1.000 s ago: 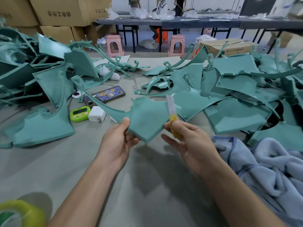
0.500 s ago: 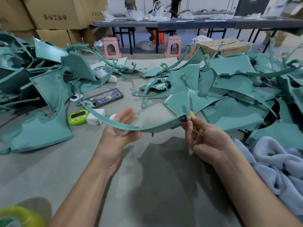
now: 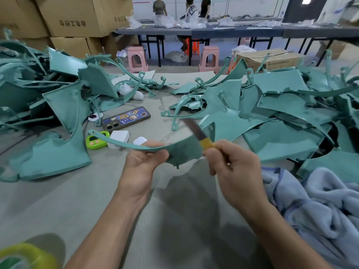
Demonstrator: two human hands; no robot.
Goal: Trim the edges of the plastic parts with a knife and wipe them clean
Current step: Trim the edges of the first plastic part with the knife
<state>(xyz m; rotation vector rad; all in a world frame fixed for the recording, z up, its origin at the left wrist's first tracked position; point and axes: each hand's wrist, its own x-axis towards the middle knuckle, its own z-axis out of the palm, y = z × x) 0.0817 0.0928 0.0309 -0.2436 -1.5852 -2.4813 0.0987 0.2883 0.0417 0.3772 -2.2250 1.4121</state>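
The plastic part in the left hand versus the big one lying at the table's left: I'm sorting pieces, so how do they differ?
The held part is gripped by the left hand above the table; the lying part rests on it, untouched. The held part shows nearly edge-on; the lying part shows its broad face. The knife in the right hand crosses the held part, not the lying part. Both are teal.

big cardboard box (image 3: 77, 18), upper left of frame: row of dark chinese signs on side, look flipped, cannot read. same dark signs on box side just right of it, also not clear. phone (image 3: 126, 118), middle left: cartoon stickers with tiny letters, too small. brown box (image 3: 272, 59), upper right: faint print, too small.
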